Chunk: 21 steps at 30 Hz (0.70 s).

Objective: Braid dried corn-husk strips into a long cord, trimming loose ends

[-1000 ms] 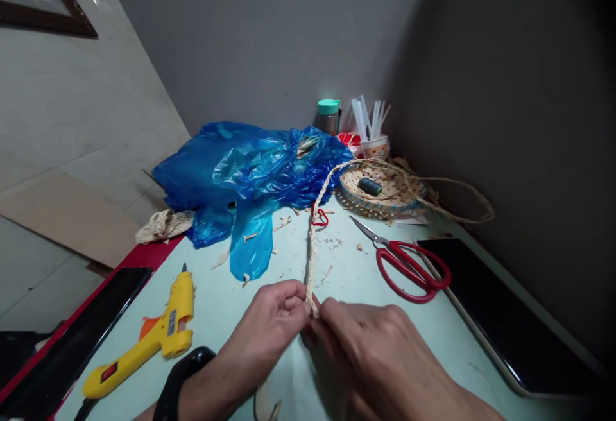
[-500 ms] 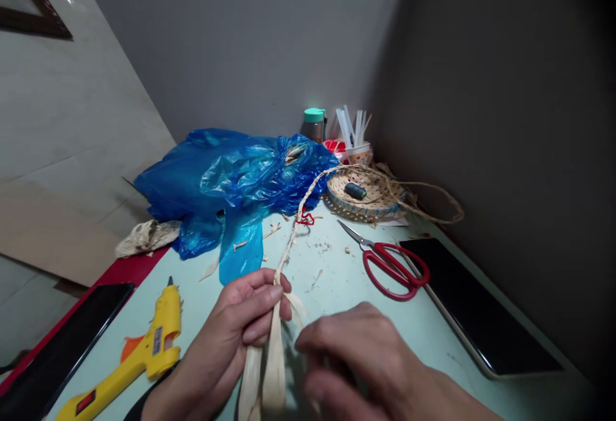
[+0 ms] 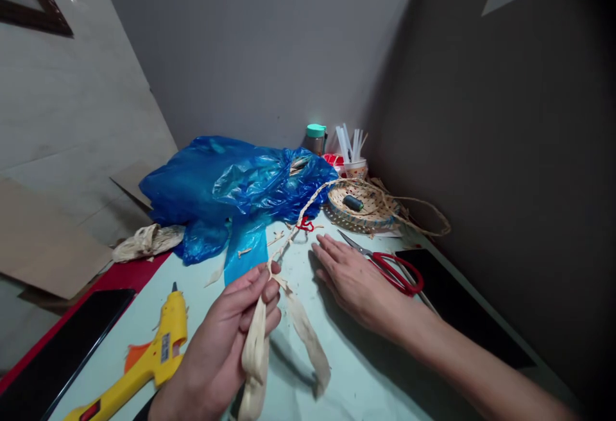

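Nearest, pale flat strips (image 3: 255, 350) hang down from the left hand (image 3: 226, 337), and one more strip (image 3: 308, 341) curls off to the right. They look light, thin and soft, so they should bend easily but might tear if tugged hard. I don't think they would be very slippery. The left thumb and fingers pinch the braid (image 3: 310, 203) right where the strips come out of it. That seems the best place to hold, because a snug pinch there should stop it coming loose. The right hand (image 3: 359, 283) holds nothing that I can see; its fingers are stretched out flat, close together, over the table (image 3: 346, 382). I cannot tell if it touches the top. The scissors (image 3: 397, 273) lie just beside it. The braid looks firmer than the strips but bendy, and it runs away past some red yarn (image 3: 305, 223) to the basket (image 3: 332, 214), where it makes a big loop.
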Tool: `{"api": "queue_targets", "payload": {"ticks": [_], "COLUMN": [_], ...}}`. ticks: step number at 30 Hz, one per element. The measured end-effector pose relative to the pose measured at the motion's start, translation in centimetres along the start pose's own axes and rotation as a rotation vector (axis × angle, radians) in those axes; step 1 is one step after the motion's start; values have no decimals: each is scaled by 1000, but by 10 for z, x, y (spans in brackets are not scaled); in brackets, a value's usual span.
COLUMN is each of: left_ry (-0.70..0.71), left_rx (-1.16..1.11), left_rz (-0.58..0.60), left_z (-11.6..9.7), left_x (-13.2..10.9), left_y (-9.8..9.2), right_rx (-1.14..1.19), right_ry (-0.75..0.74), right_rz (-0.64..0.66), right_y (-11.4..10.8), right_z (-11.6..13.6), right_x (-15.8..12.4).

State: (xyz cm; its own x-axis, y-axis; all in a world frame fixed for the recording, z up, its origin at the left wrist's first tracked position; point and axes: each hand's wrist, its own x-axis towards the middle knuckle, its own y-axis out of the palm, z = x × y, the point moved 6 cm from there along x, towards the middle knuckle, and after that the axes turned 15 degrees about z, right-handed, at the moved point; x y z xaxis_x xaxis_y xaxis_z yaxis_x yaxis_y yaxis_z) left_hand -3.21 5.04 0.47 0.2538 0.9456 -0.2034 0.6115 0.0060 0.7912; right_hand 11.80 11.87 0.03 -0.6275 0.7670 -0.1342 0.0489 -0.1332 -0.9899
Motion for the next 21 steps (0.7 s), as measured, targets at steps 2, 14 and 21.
{"api": "queue_targets", "payload": {"ticks": [2, 14, 21], "left_ry": [3, 15, -9], "left_rx": [-25, -12, 41], "left_rz": [14, 67, 22], "left_z": [-1, -2, -1], "left_x": [1, 1, 0], "left_y": [0, 4, 5], "right_rx": [-46, 36, 137], "right_ry": [43, 25, -172], "right_rz": [6, -25, -2], "right_y": [-3, 13, 13], "right_z": [-10, -7, 28], "right_x": [16, 44, 2]}}
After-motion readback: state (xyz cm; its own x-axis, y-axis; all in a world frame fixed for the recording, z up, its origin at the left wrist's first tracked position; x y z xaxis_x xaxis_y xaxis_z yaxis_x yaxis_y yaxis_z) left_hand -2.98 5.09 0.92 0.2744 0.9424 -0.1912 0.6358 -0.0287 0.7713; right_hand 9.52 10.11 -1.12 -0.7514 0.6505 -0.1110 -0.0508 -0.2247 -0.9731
